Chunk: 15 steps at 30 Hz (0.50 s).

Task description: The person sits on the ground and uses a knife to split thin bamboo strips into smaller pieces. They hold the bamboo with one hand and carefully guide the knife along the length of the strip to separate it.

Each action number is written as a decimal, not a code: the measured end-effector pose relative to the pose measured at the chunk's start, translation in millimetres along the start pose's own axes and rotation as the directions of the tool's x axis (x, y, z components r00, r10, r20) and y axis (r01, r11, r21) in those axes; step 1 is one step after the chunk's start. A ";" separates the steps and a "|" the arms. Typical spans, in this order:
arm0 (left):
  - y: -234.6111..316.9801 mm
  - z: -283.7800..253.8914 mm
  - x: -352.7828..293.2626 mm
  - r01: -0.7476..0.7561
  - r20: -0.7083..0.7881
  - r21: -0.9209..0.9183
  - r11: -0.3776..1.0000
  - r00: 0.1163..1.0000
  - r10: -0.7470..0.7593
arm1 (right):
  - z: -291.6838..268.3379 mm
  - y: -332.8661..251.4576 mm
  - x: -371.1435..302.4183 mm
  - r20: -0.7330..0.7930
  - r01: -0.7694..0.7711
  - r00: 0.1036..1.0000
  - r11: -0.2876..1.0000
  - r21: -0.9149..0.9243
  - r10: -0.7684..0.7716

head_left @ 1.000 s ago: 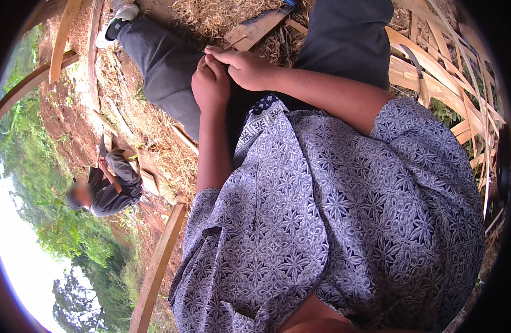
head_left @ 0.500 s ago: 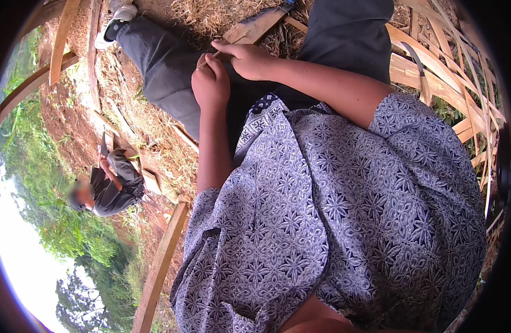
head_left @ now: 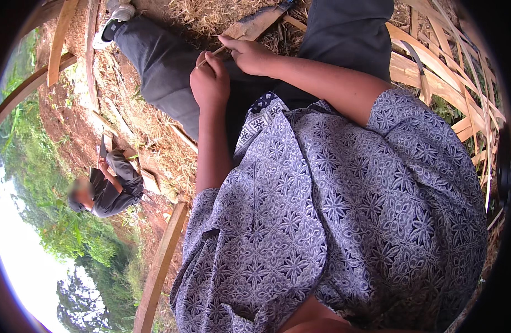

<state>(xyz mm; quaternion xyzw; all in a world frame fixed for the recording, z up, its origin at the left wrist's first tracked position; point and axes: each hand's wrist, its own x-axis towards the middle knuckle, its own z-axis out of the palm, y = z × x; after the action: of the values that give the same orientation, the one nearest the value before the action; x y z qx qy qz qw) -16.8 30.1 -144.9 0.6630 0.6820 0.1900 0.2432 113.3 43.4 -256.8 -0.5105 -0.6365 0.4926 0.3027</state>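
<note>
In the head view, a thin stick (head_left: 219,50) sits in front of the dark trousers (head_left: 165,77), the left hand (head_left: 210,84) curled closed around it. Its long axis slants up rightward to the right hand (head_left: 251,57), whose fingers bend just beside the upper end; whether they grip it, I cannot tell.

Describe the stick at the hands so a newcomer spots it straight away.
Find the dark trousers at the top of the view. Over them, a thin stick slants from the left hand up to the right hand. Unlike the broader wood piece lying beyond, it is slender and held.
</note>
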 end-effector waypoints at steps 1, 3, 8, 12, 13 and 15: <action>-2.7 0.7 0.7 -0.001 -0.007 -0.008 1.000 1.000 0.000 | 10.0 -9.6 -8.5 -0.147 0.255 0.955 0.966 -0.041 -0.258; -11.6 -4.3 -2.4 0.015 -0.044 -0.026 1.000 0.999 -0.016 | -19.2 -41.2 -11.3 0.079 0.024 0.996 0.991 0.131 -0.034; -4.3 -2.1 1.6 0.007 0.005 -0.017 1.000 1.000 -0.007 | -20.5 -33.8 -3.9 0.142 -0.094 0.985 0.995 -0.034 0.098; -3.1 -6.0 -1.8 -0.011 -0.010 -0.057 0.998 1.000 0.011 | -19.1 -0.3 -6.5 0.085 -0.123 0.989 0.992 -0.013 0.123; 0.9 -7.7 -1.3 0.002 0.022 -0.079 0.997 1.000 0.000 | -30.2 6.6 -0.8 0.172 -0.343 0.922 0.938 -0.058 0.348; 1.0 -1.9 3.1 0.007 0.012 -0.042 0.999 1.000 -0.006 | -24.0 -29.5 -1.5 0.176 -0.286 0.932 0.940 -0.188 0.318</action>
<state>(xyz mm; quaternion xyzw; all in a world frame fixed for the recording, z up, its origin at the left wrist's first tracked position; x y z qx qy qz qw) -17.1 33.3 -143.1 0.6566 0.6786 0.1996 0.2619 124.7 49.9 -221.1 -0.5719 -0.6150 0.5305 0.1148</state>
